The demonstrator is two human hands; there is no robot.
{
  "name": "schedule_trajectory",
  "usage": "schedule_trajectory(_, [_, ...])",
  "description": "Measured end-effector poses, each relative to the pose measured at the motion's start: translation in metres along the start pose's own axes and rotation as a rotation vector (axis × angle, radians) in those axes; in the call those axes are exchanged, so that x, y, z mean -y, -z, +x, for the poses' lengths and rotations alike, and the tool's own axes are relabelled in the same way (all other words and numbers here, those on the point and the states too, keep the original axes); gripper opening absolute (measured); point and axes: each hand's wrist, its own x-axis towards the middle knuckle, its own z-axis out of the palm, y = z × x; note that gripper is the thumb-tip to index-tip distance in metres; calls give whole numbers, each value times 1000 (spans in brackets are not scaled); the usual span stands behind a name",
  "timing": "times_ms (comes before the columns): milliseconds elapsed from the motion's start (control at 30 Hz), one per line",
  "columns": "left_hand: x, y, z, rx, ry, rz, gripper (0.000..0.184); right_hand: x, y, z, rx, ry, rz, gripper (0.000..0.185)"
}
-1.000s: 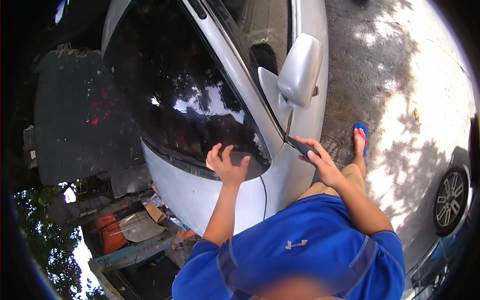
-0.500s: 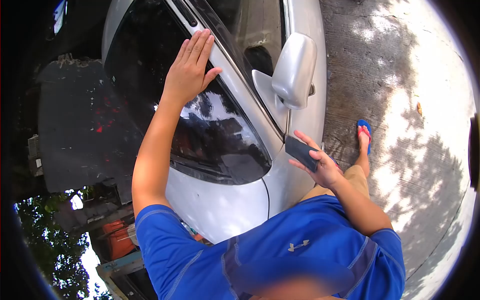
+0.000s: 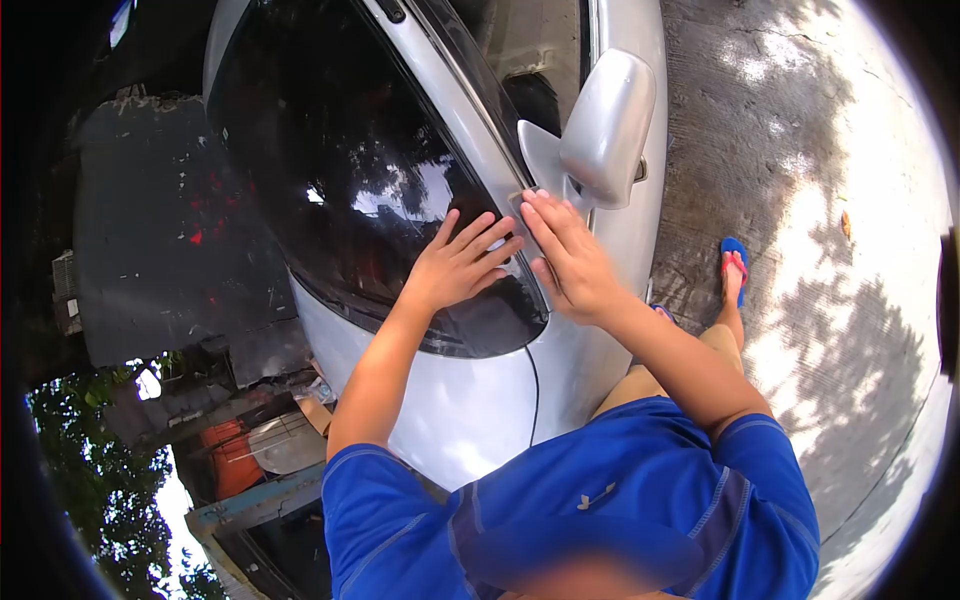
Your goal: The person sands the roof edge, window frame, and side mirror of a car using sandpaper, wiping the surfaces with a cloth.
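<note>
The silver car [image 3: 460, 400] fills the middle of the head view. My left hand [image 3: 455, 268] is over the dark windshield [image 3: 330, 150], fingers spread, with its fingertips near the silver pillar [image 3: 470, 130] beside the glass. My right hand [image 3: 575, 262] lies nearly flat on the lower part of that pillar, just below the side mirror [image 3: 610, 125]. Under its fingertips shows a small edge of a dark grey sheet, apparently sandpaper [image 3: 515, 201]; the rest is hidden beneath the palm. The two hands are close together, with a narrow gap between them.
The mirror juts out just beyond my right hand. Concrete ground [image 3: 790, 250] in patchy shade lies to the right, with my sandalled foot [image 3: 735, 270] on it. At left are a dark panel [image 3: 150, 240] and an orange object [image 3: 230, 455].
My left hand has slid down from the upper pillar toward me. My right hand has moved up and turned palm down, bringing the grey sheet from in front of me onto the pillar.
</note>
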Motion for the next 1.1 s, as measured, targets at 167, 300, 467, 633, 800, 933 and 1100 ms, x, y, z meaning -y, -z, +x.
schedule_trajectory(167, [-46,-65,-155,-435,1176,-34,68,-29,-55,-28,111,-8,-140,81])
schedule_trajectory(300, [-95,-136,-247,-123,2372,-51,79,-14,-38,133,-108,166,-384,76])
schedule_trajectory(467, [-109,-162,-255,-177,2548,-139,78,-23,-55,32,64,113,-369,81])
schedule_trajectory(633, [-109,-152,-242,-167,2558,-132,76,-31,-75,-4,-30,43,-176,87])
schedule_trajectory(800, [-114,-153,-250,-189,2543,-145,76,-22,-61,93,-148,167,-407,82])
schedule_trajectory(933, [-105,-159,-244,-220,2554,-138,77,-36,-98,-58,-59,49,-249,87])
schedule_trajectory(1100, [-110,-159,-248,-227,2537,-121,77,-21,-69,79,-92,112,-400,87])
